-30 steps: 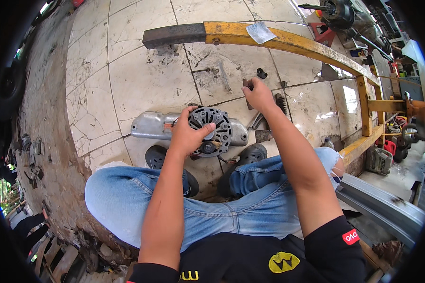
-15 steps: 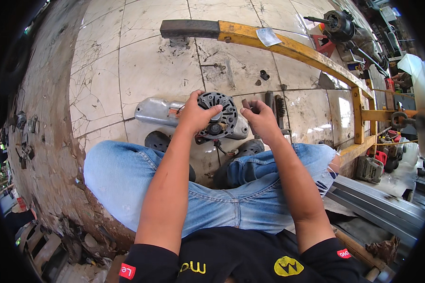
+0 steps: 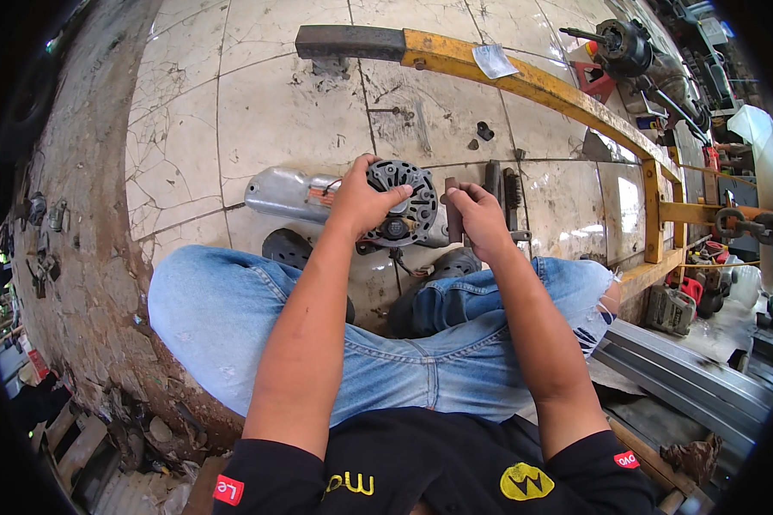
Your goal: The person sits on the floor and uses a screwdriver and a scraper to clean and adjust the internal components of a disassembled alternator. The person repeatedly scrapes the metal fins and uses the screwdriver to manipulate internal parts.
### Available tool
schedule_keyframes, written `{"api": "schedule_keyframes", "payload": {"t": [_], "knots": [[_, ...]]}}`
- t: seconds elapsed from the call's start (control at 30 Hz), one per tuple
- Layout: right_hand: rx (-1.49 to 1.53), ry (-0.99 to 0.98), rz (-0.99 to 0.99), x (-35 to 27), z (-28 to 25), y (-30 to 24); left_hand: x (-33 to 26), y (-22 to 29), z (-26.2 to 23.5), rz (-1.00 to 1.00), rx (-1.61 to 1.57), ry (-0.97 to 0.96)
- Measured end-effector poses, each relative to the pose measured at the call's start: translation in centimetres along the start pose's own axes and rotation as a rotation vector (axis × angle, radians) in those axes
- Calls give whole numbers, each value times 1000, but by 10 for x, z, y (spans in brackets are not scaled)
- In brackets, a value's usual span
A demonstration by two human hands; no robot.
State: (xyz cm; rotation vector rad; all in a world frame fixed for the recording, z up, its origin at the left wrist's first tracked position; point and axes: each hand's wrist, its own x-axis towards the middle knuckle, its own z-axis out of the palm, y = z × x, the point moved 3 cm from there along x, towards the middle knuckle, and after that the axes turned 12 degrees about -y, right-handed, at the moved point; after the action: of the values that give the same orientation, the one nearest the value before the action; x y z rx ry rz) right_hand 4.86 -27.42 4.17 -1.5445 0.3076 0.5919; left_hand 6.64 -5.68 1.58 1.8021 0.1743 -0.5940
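My left hand is wrapped round the left side of a grey alternator, its thumb lying across the slotted round end face. Just right of the alternator, my right hand pinches a brown strip of sandpaper between thumb and fingers. The strip stands upright beside the rim; whether it touches cannot be made out. Beneath lies a long silver metal housing on the tiles, partly covered by my left hand and the alternator. Short wires hang at the alternator's near side.
A wire brush and a dark bar lie right of my right hand. Beyond, a yellow steel frame crosses the tiled floor. Small dark parts lie farther off. My shoes flank the work.
The sandpaper strip has turned and now shows its broad face upright. The alternator and my left hand have shifted slightly right; its face is tilted up a little more.
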Motion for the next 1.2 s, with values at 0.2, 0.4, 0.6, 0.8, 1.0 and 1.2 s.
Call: {"api": "schedule_keyframes", "payload": {"t": [0.2,0.4,0.6,0.8,1.0,1.2], "knots": [[-29,-60,-11,-1,7,-1,0,0,0,-11,-13,11],[-110,-58,23,-1,8,-2,-2,4,-2,-8,-42,1],[-349,38,-122,4,7,2,1,1,0,-24,-45,-8],[-260,56,-76,5,7,-3,2,1,1,-4,-21,-18],[-303,44,-1,8,4,-9,5,-5,1,17,-99,-18],[-382,34,-51,16,-3,-10,5,0,4,33,-109,-57]]}}
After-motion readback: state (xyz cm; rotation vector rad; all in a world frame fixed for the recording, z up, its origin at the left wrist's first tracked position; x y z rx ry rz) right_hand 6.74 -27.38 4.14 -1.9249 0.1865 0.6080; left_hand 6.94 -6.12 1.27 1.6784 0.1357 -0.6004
